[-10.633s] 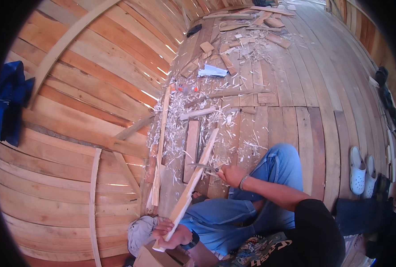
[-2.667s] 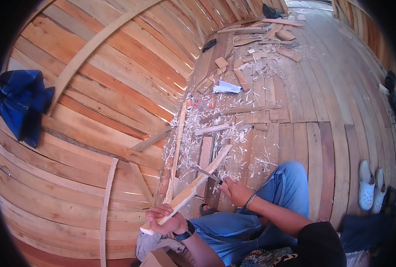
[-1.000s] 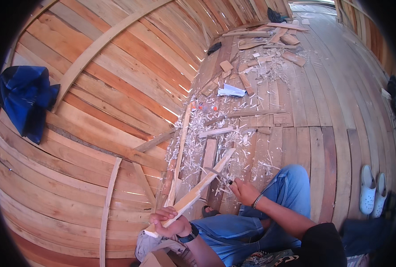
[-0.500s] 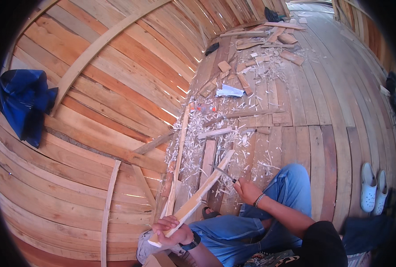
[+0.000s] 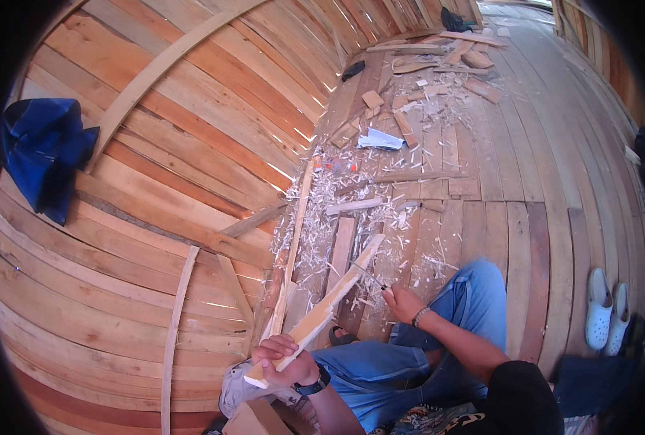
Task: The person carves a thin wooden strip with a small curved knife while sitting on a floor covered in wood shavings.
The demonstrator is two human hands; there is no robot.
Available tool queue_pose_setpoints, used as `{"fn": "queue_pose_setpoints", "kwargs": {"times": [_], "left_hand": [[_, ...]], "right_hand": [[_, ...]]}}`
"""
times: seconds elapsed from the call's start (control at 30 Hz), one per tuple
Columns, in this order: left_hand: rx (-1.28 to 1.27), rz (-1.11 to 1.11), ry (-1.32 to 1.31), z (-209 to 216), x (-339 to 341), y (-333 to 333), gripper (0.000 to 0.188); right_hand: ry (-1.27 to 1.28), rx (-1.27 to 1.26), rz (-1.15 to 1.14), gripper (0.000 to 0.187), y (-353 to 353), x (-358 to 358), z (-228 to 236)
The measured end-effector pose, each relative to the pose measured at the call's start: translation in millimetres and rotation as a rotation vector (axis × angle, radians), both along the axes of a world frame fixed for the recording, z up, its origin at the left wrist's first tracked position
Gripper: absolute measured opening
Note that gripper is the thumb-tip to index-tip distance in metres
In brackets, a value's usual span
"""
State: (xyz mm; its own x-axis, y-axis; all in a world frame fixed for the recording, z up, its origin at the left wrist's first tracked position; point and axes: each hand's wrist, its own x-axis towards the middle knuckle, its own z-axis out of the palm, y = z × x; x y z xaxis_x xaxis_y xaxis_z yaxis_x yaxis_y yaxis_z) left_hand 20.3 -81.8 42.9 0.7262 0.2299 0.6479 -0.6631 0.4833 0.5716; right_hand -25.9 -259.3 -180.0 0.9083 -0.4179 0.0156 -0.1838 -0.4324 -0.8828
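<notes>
My left hand [image 5: 286, 361] is closed around the near end of a long, pale wooden strip [image 5: 326, 308], which slants away from me to the upper right over my lap. My right hand [image 5: 407, 304] is wrapped round the dark handle of a knife [image 5: 370, 275]. The thin blade points up and left, its tip at the strip's right side, towards the far end. Whether the edge bites into the wood is too small to tell. My legs in blue jeans [image 5: 482, 290] are bent beneath my arms.
Wood shavings [image 5: 315, 217] litter the plank floor. Ahead lie offcuts [image 5: 482, 88] and a white-and-blue sheet [image 5: 380, 139]. Another long strip [image 5: 297, 239] runs by the plank wall on the left, where a blue cloth [image 5: 47, 156] hangs. Pale clogs [image 5: 599, 312] stand at right.
The whole view has shifted slightly. The strip's far end sits a little higher, and the knife tip is nearer its right edge. Both hands keep their holds.
</notes>
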Motion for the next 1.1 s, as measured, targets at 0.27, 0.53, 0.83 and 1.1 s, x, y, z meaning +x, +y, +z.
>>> {"fn": "queue_pose_setpoints", "kwargs": {"times": [0.27, 0.53, 0.83, 1.1], "left_hand": [[0.569, 0.152, -0.220, 22.3, -36.6, -54.4, 0.023], [1.118, 0.290, -0.574, 46.6, -86.5, -100.3, 0.027], [1.063, 0.248, -0.441, 36.0, -103.2, -77.8, 0.022], [0.460, -0.081, 0.087, -35.7, -104.0, 27.0, 0.021]], "right_hand": [[-0.108, 0.646, -0.114, 0.036, 2.3, -30.8, -3.8], [-0.383, 0.665, -0.161, 0.033, -22.8, -60.9, -46.5], [-0.363, 0.521, -0.165, 0.033, -28.5, -123.4, 19.1], [-0.175, -0.214, -0.420, 0.025, -28.3, -203.5, 50.0]]}}
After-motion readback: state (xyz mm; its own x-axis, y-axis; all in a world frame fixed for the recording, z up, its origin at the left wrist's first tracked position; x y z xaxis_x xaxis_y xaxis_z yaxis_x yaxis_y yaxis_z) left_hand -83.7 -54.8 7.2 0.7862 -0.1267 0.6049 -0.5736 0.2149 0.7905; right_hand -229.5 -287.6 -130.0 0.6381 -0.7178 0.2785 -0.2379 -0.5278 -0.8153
